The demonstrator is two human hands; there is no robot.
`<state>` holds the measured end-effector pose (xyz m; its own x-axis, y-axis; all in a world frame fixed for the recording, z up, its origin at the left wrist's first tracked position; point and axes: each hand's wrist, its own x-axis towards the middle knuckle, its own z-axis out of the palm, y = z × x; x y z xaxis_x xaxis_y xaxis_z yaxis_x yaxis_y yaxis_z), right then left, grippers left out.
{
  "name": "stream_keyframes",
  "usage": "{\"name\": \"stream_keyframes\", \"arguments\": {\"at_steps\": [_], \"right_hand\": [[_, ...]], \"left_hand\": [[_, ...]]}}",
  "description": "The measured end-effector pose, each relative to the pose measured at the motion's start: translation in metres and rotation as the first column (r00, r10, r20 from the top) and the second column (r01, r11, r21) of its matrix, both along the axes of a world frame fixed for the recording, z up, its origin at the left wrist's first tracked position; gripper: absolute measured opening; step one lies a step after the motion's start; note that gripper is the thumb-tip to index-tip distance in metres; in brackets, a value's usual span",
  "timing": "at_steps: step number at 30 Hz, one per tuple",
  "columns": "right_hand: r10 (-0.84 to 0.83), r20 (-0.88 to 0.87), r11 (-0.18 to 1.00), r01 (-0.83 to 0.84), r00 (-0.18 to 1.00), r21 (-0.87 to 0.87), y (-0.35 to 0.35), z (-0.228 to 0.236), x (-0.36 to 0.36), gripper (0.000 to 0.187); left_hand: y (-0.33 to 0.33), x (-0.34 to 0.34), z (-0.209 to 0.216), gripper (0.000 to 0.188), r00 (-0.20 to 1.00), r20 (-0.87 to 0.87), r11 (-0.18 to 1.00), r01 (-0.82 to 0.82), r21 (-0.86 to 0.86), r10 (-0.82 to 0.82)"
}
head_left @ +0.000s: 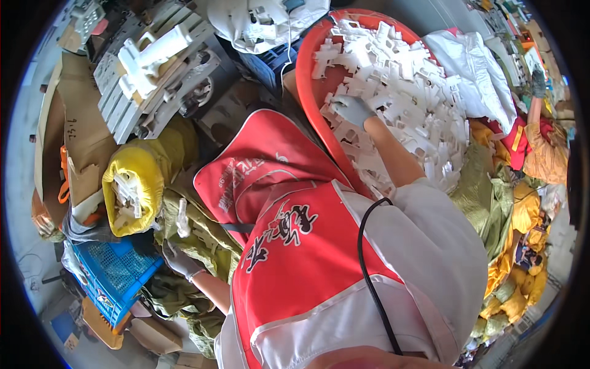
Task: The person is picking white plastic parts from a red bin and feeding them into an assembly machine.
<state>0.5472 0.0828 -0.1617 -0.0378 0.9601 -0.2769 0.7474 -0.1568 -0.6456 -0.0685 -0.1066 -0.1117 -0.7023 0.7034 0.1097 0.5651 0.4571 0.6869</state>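
Note:
My right hand (pixel 353 111), in a grey glove, reaches into a large red tub (pixel 305 80) heaped with white plastic gun-shaped pieces (pixel 409 101). Its fingers are partly stretched at the left side of the heap, touching or just over the pieces; no held piece can be made out. Low on my left, my gloved left hand (pixel 181 261) hangs with fingers apart beside an olive woven sack (pixel 209 249). One white plastic piece (pixel 183 219) shows above that hand, apart from its fingers. More white pieces fill the mouth of a yellow sack (pixel 115 206).
A grey slatted stack (pixel 114 104) carries a larger white gun-shaped piece (pixel 153 58). Around it are a cardboard box (pixel 80 123), a blue plastic basket (pixel 123 270) and a white bag (pixel 264 43). Another person's gloved hand (pixel 538 83) shows at far right, beyond sacks (pixel 485 190).

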Motion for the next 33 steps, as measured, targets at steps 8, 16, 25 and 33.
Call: {"name": "stream_keyframes", "arguments": {"at_steps": [8, 16, 25, 33], "right_hand": [[-0.436, -0.079, 0.9, 0.435, 0.897, -0.027, 0.109, -0.111, 0.001, 0.059], [-0.438, -0.279, 0.899, 0.414, 0.854, -0.144, 0.114, -0.133, -0.023, 0.056], [-0.437, -0.492, 0.852, 0.522, 0.753, 0.042, 0.022, -0.076, 0.027, 0.041], [-0.301, -0.846, 0.917, 0.376, 0.44, -0.131, 0.02, 0.062, -0.007, 0.049]], "left_hand": [[0.037, 0.037, 0.016, 0.032, 0.978, 0.064, 0.978, 0.2, -0.052, -0.197], [0.043, 0.057, 0.022, 0.026, 0.963, 0.142, 0.969, 0.24, -0.051, -0.231], [0.1, 0.083, 0.074, 0.022, 0.959, 0.019, 0.954, 0.278, 0.116, -0.282], [0.211, 0.145, 0.199, 0.022, 0.752, -0.496, 0.728, 0.617, 0.299, -0.434]]}}
